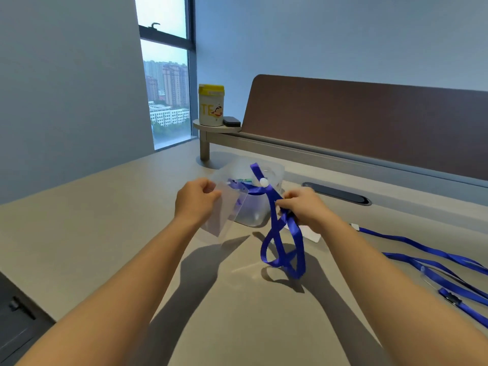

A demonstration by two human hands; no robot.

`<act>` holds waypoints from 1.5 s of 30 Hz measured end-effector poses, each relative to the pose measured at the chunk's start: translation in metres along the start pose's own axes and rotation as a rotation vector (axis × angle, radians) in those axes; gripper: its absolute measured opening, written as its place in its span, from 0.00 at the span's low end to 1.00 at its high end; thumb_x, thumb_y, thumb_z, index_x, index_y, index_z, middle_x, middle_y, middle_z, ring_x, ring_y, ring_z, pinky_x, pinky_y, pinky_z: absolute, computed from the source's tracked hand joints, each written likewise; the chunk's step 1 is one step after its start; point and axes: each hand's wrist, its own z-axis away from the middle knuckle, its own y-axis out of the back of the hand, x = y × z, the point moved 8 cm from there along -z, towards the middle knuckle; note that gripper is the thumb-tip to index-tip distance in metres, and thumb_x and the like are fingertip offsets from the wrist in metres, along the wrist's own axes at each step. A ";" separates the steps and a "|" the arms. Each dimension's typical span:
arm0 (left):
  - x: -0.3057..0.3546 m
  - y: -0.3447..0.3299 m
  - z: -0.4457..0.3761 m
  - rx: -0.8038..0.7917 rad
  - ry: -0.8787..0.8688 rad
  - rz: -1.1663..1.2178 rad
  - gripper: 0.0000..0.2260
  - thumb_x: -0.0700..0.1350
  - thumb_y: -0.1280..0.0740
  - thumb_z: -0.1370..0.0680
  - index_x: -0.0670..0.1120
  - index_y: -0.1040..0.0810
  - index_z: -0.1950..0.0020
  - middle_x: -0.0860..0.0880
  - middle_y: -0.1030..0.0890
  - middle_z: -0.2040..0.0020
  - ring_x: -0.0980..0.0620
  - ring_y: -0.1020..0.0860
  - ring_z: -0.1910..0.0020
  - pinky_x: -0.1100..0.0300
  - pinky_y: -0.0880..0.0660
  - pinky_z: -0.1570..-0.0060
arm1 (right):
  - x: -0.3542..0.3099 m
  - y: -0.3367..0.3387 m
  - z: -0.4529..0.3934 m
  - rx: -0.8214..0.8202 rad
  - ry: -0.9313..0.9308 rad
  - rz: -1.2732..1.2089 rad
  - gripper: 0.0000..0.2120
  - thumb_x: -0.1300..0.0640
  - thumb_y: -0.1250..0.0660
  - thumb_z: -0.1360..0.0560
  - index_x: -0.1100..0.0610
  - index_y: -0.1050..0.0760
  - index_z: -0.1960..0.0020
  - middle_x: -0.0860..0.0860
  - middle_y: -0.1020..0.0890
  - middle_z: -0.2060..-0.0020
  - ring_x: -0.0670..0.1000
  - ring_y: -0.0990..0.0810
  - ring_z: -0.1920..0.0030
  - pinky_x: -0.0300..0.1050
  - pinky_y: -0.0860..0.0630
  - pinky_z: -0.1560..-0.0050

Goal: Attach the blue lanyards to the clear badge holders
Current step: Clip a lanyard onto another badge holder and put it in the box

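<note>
My left hand grips a clear badge holder by its upper left corner and holds it tilted above the table. My right hand is closed on a blue lanyard. The lanyard's loops hang down to the tabletop, and its upper end with a white bead sticks up between the hands. The two hands are a short gap apart. Whether the lanyard touches the holder I cannot tell.
A translucent plastic tub stands just behind the hands with more items inside. Other blue lanyards lie spread on the table at the right. A yellow-lidded jar sits on a small shelf by a brown divider.
</note>
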 end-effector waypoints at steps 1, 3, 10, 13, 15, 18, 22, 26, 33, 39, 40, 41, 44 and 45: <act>0.001 0.005 -0.004 0.010 0.004 0.018 0.11 0.42 0.38 0.23 0.40 0.25 0.42 0.39 0.23 0.41 0.47 0.30 0.53 0.55 0.32 0.54 | -0.012 0.006 -0.004 0.050 0.025 -0.080 0.10 0.65 0.39 0.25 0.59 0.29 0.65 0.57 0.25 0.68 0.53 0.28 0.69 0.42 0.32 0.68; 0.003 0.013 -0.011 0.027 0.012 0.046 0.11 0.43 0.38 0.23 0.40 0.25 0.42 0.40 0.23 0.41 0.47 0.29 0.53 0.55 0.32 0.55 | -0.031 0.017 -0.013 0.140 0.056 -0.173 0.06 0.65 0.39 0.25 0.59 0.28 0.60 0.55 0.26 0.69 0.50 0.30 0.71 0.39 0.32 0.70; 0.008 0.038 -0.050 0.099 0.029 0.105 0.11 0.43 0.38 0.23 0.40 0.25 0.43 0.40 0.23 0.42 0.47 0.29 0.53 0.53 0.31 0.55 | -0.075 0.035 -0.066 0.416 0.107 -0.368 0.06 0.62 0.38 0.24 0.59 0.24 0.48 0.53 0.22 0.63 0.46 0.25 0.72 0.33 0.25 0.73; 0.006 0.040 -0.066 0.113 0.033 0.126 0.11 0.43 0.38 0.23 0.39 0.24 0.44 0.40 0.23 0.43 0.47 0.29 0.54 0.53 0.32 0.55 | -0.084 0.034 -0.090 0.510 0.149 -0.452 0.09 0.63 0.38 0.24 0.62 0.23 0.45 0.55 0.21 0.57 0.51 0.20 0.64 0.36 0.22 0.68; 0.002 0.040 -0.076 0.122 0.044 0.129 0.11 0.43 0.38 0.23 0.40 0.24 0.45 0.40 0.22 0.44 0.47 0.29 0.54 0.52 0.30 0.55 | -0.082 0.028 -0.106 0.539 0.150 -0.485 0.10 0.63 0.38 0.24 0.63 0.23 0.44 0.56 0.21 0.56 0.53 0.20 0.60 0.40 0.20 0.64; -0.005 0.039 -0.086 0.134 0.057 0.122 0.10 0.44 0.38 0.23 0.41 0.24 0.45 0.41 0.22 0.44 0.47 0.29 0.54 0.51 0.29 0.55 | -0.069 0.012 -0.119 0.540 0.169 -0.308 0.12 0.62 0.39 0.23 0.63 0.22 0.44 0.58 0.19 0.55 0.55 0.19 0.56 0.51 0.19 0.51; -0.013 0.038 -0.087 0.151 0.051 0.091 0.10 0.44 0.38 0.23 0.41 0.24 0.46 0.41 0.22 0.43 0.47 0.29 0.53 0.53 0.31 0.57 | -0.064 -0.023 -0.125 0.343 0.340 0.633 0.14 0.65 0.43 0.23 0.64 0.22 0.43 0.63 0.20 0.45 0.62 0.22 0.47 0.52 0.25 0.47; -0.011 0.042 -0.080 0.153 0.031 0.044 0.12 0.44 0.38 0.23 0.41 0.25 0.43 0.41 0.23 0.41 0.47 0.30 0.52 0.51 0.27 0.53 | -0.049 -0.053 -0.126 -0.002 0.297 1.122 0.17 0.66 0.42 0.24 0.59 0.25 0.37 0.60 0.24 0.40 0.60 0.24 0.42 0.49 0.26 0.43; 0.029 0.031 -0.052 0.117 -0.154 -0.102 0.10 0.44 0.38 0.23 0.41 0.24 0.45 0.41 0.21 0.43 0.50 0.29 0.54 0.58 0.29 0.57 | -0.053 -0.027 -0.078 -0.029 0.292 0.817 0.23 0.68 0.45 0.24 0.55 0.31 0.32 0.57 0.26 0.34 0.59 0.27 0.37 0.51 0.27 0.38; 0.078 -0.018 0.005 0.001 -0.377 -0.203 0.12 0.43 0.38 0.23 0.45 0.26 0.40 0.43 0.21 0.40 0.45 0.22 0.46 0.58 0.26 0.53 | -0.013 0.042 -0.009 0.126 0.212 0.707 0.17 0.63 0.45 0.22 0.57 0.26 0.36 0.58 0.24 0.35 0.58 0.25 0.39 0.52 0.28 0.38; 0.085 -0.031 0.016 -0.032 -0.422 -0.213 0.13 0.43 0.38 0.23 0.45 0.26 0.39 0.43 0.20 0.40 0.44 0.22 0.45 0.57 0.25 0.52 | 0.001 0.054 0.004 0.130 0.180 0.708 0.17 0.62 0.45 0.22 0.58 0.26 0.36 0.57 0.24 0.36 0.59 0.25 0.39 0.52 0.27 0.37; 0.090 -0.044 0.028 -0.066 -0.467 -0.222 0.14 0.43 0.37 0.23 0.45 0.26 0.38 0.43 0.20 0.41 0.43 0.22 0.45 0.56 0.25 0.49 | 0.017 0.065 0.016 0.135 0.141 0.710 0.17 0.62 0.45 0.22 0.58 0.26 0.36 0.57 0.23 0.36 0.59 0.25 0.39 0.52 0.27 0.37; 0.105 -0.087 0.061 -0.155 -0.578 -0.257 0.14 0.41 0.38 0.23 0.44 0.26 0.38 0.42 0.20 0.41 0.43 0.22 0.45 0.55 0.25 0.46 | 0.067 0.099 0.053 0.155 -0.001 0.692 0.17 0.61 0.44 0.21 0.58 0.27 0.35 0.57 0.23 0.37 0.58 0.24 0.39 0.50 0.28 0.37; 0.110 -0.101 0.073 -0.179 -0.610 -0.273 0.13 0.41 0.40 0.22 0.43 0.26 0.38 0.42 0.21 0.41 0.43 0.22 0.44 0.55 0.25 0.46 | 0.084 0.110 0.064 0.169 -0.049 0.688 0.16 0.60 0.44 0.21 0.59 0.27 0.35 0.58 0.22 0.38 0.57 0.24 0.40 0.50 0.29 0.38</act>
